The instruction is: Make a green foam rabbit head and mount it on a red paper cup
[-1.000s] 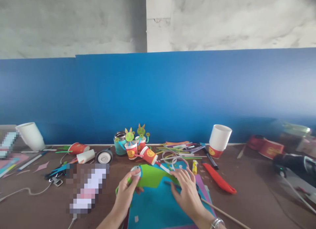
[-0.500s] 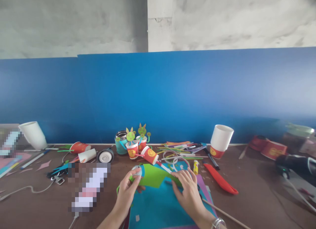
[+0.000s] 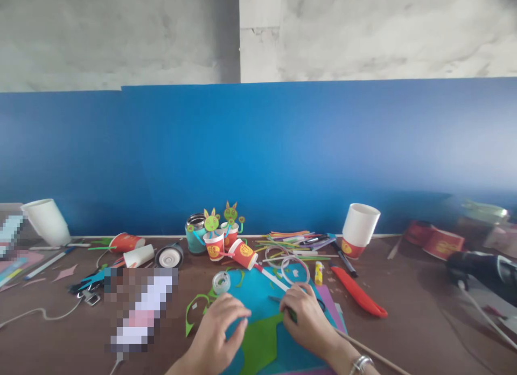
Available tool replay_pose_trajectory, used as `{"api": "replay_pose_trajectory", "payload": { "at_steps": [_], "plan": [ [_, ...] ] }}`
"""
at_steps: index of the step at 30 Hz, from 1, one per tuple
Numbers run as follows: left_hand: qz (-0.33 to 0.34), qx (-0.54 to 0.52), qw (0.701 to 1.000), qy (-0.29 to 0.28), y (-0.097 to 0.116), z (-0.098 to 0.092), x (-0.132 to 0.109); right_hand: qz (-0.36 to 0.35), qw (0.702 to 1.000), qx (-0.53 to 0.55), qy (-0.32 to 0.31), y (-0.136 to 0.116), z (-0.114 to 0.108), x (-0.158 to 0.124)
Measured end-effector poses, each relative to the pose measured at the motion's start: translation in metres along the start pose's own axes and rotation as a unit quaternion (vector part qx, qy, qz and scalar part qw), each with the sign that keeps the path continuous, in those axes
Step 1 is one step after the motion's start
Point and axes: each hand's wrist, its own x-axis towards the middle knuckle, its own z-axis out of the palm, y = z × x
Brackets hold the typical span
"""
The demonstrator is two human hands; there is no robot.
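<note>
A sheet of green paper (image 3: 260, 344) lies tilted over blue sheets (image 3: 264, 283) in front of me. My right hand (image 3: 307, 317) is closed on the paper's right end, fingers curled over it. Partly hidden beneath that hand are scissors (image 3: 274, 298), with a dark blade tip showing on its left. My left hand (image 3: 220, 332) hovers at the paper's left side, thumb and fingers apart, holding nothing. Just beyond it rests a clear tape roll (image 3: 221, 282). A green paper offcut (image 3: 189, 313) with a curved cut-out lies left of the blue sheets.
Paper-cup figures with green animal heads (image 3: 211, 222) stand behind, beside a teal jar (image 3: 196, 240). Pipe cleaners and pens (image 3: 299, 239) lie at the back. Rightward are a glue stick (image 3: 319, 273), a red pouch (image 3: 357, 291) and stacked cups (image 3: 359, 229). A blurred-out phone (image 3: 141, 316) lies left.
My left hand has let go of the tape roll, which now stands on the table, and moved nearer. The green paper has swung down toward me, my right hand still on it.
</note>
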Motion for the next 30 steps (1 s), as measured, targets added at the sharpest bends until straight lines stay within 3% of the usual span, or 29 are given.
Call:
{"api": "replay_pose_trajectory", "payload": {
  "at_steps": [2, 4, 6, 10, 14, 17, 18, 20, 23, 25, 27, 30],
  "plan": [
    [0.088, 0.036, 0.994, -0.062, -0.003, 0.011, -0.002, 0.033, 0.999, -0.03, 0.002, 0.001, 0.002, -0.001],
    [0.174, 0.07, 0.978, -0.086, -0.015, 0.028, -0.008, 0.059, 0.997, -0.051, 0.0, 0.003, 0.004, -0.001],
    [0.219, 0.109, 0.967, -0.072, -0.03, 0.047, -0.014, 0.071, 0.996, -0.054, -0.006, 0.005, 0.004, 0.0],
    [0.235, 0.149, 0.96, -0.036, -0.049, 0.071, -0.024, 0.099, 0.994, -0.036, 0.019, 0.013, -0.002, 0.004],
    [0.247, 0.155, 0.956, -0.015, -0.045, 0.072, -0.022, 0.157, 0.984, -0.053, 0.059, 0.03, -0.009, 0.008],
    [0.257, 0.137, 0.957, -0.015, -0.034, 0.054, -0.014, 0.167, 0.982, -0.057, 0.065, 0.038, -0.009, 0.01],
    [0.237, 0.132, 0.962, -0.015, -0.03, 0.045, -0.011, 0.165, 0.983, -0.056, 0.064, 0.039, -0.008, 0.01],
    [0.088, 0.172, 0.981, 0.014, -0.026, 0.024, -0.005, 0.153, 0.985, -0.054, 0.062, 0.038, -0.007, 0.01],
    [-0.091, 0.226, 0.968, 0.069, -0.032, 0.0, 0.005, 0.129, 0.988, -0.054, 0.066, 0.037, -0.004, 0.01],
    [-0.176, 0.241, 0.953, 0.059, -0.042, -0.006, 0.01, 0.125, 0.988, -0.056, 0.069, 0.036, -0.003, 0.01],
    [-0.223, 0.241, 0.944, 0.016, -0.052, -0.006, 0.016, 0.125, 0.988, -0.059, 0.07, 0.037, -0.004, 0.01],
    [-0.225, 0.238, 0.944, -0.032, -0.062, -0.006, 0.025, 0.121, 0.988, -0.062, 0.069, 0.036, -0.006, 0.009]
  ]
}}
